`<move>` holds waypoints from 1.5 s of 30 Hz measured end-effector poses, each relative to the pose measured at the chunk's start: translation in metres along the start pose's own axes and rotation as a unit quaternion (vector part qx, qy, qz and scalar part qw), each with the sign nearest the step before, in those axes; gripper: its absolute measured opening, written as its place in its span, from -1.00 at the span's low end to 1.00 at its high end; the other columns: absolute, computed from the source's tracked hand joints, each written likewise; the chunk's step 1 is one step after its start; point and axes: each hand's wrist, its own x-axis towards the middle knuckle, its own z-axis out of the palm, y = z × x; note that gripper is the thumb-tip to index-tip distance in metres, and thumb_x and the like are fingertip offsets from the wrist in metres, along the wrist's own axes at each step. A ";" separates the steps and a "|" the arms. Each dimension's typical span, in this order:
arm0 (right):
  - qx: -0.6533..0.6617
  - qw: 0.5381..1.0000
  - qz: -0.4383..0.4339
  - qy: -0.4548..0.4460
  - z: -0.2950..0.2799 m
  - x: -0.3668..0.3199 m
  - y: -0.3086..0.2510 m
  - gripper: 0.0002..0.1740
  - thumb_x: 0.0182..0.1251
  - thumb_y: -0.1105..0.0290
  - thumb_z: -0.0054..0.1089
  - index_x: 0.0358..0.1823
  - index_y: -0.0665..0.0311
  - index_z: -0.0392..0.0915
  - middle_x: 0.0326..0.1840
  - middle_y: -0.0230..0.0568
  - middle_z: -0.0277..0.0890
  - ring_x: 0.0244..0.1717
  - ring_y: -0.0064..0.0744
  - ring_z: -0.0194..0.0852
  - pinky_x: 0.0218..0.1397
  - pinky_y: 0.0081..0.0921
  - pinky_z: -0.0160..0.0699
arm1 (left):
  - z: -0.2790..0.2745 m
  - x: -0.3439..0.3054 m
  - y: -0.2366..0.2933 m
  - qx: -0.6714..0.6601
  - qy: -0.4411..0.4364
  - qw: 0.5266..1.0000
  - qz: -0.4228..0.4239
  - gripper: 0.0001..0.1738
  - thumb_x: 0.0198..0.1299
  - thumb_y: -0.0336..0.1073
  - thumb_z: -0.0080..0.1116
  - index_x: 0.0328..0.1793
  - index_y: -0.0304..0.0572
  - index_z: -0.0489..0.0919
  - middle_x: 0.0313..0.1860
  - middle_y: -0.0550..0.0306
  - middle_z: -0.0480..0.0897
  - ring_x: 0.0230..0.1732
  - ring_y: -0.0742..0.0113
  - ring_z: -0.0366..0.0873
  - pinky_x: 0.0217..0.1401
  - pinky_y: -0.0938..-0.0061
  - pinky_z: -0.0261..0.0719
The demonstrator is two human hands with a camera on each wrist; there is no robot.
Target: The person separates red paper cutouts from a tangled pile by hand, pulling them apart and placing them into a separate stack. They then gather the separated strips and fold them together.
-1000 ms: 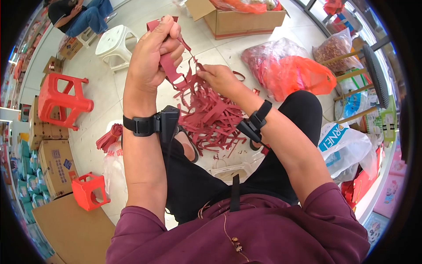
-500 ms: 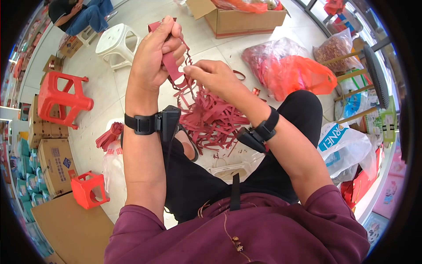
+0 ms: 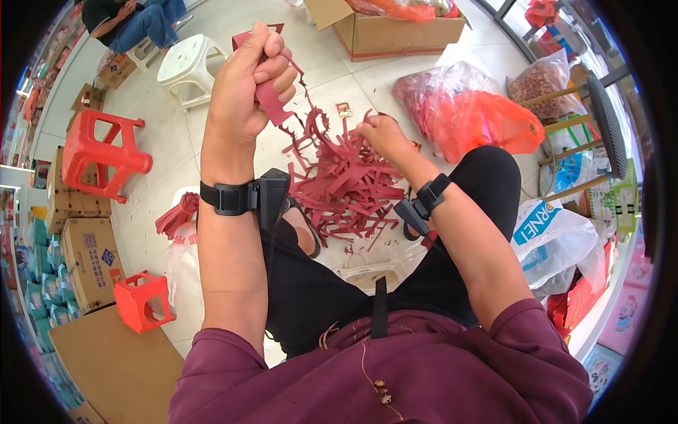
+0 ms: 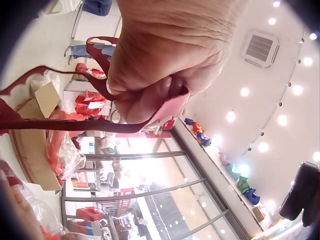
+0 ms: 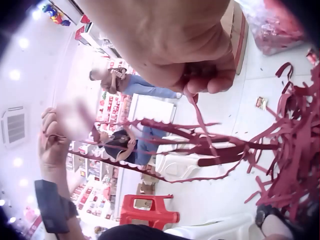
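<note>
Raised at upper left in the head view, my left hand [image 3: 251, 88] grips a folded dark red band [image 3: 270, 104] with curled fingers. Thin scalloped strips [image 4: 75, 124] trail from that fist in the left wrist view. Under both hands, a loose heap of dark red strips [image 3: 346, 187] lies on the floor between the feet. My right hand [image 3: 390, 140] is over the heap's right upper side. In the right wrist view, its curled fingers pinch a narrow red strip [image 5: 199, 117] that hangs down from them.
Left of the legs are red stools [image 3: 106, 155] and a bundle of red strips [image 3: 176, 215]. A white stool [image 3: 191, 63] and an open carton [image 3: 402, 37] stand farther off. Filled plastic bags [image 3: 487, 124] lie at right. Another person sits at upper left.
My right hand has moved from beside the left hand toward the right, over the heap. A small packet on the floor has come into view. The left hand stays nearly in place.
</note>
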 end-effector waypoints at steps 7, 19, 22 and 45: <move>-0.002 0.974 -0.224 -0.002 0.015 0.002 0.001 -0.40 0.27 0.37 0.22 0.38 0.17 0.43 0.05 -0.03 0.57 -0.09 -0.32 0.62 -0.02 -0.38 0.65 | 0.004 -0.003 0.001 -0.049 -0.051 0.997 -0.026 -0.58 0.62 0.05 -0.16 -0.29 0.00 0.38 -0.65 0.49 0.16 -0.66 0.64 0.01 -0.64 0.67 0.03; -0.028 0.966 -0.227 -0.119 0.026 -0.005 -0.021 -0.69 0.28 0.33 0.22 0.00 0.30 0.62 -0.32 -0.19 0.61 -0.30 -0.42 0.55 -0.16 -0.40 0.58 | -0.001 -0.006 0.004 -0.054 -0.065 0.996 -0.030 -0.58 0.63 0.05 -0.20 -0.27 0.00 0.39 -0.66 0.51 0.14 -0.67 0.64 -0.01 -0.67 0.68 -0.02; -0.050 0.970 -0.228 -0.063 0.016 -0.009 -0.022 -0.76 0.30 0.31 0.21 -0.17 0.37 0.60 -0.47 -0.26 0.58 -0.41 -0.47 0.50 -0.25 -0.42 0.54 | -0.005 -0.007 0.004 0.026 -0.009 0.999 -0.016 -0.57 0.60 0.07 -0.12 -0.29 -0.01 0.42 -0.66 0.51 0.17 -0.66 0.66 0.03 -0.66 0.67 -0.02; 0.458 0.857 -0.084 -0.221 -0.026 -0.037 -0.064 -0.52 0.58 0.10 0.05 0.26 0.35 0.37 0.25 0.06 0.41 0.23 -0.05 0.50 0.23 0.07 0.69 | -0.003 0.004 -0.088 0.478 0.034 0.871 -0.106 -0.64 0.35 -0.05 0.29 -0.07 -0.23 0.67 -0.26 0.30 0.64 -0.22 0.51 0.54 -0.17 0.55 0.50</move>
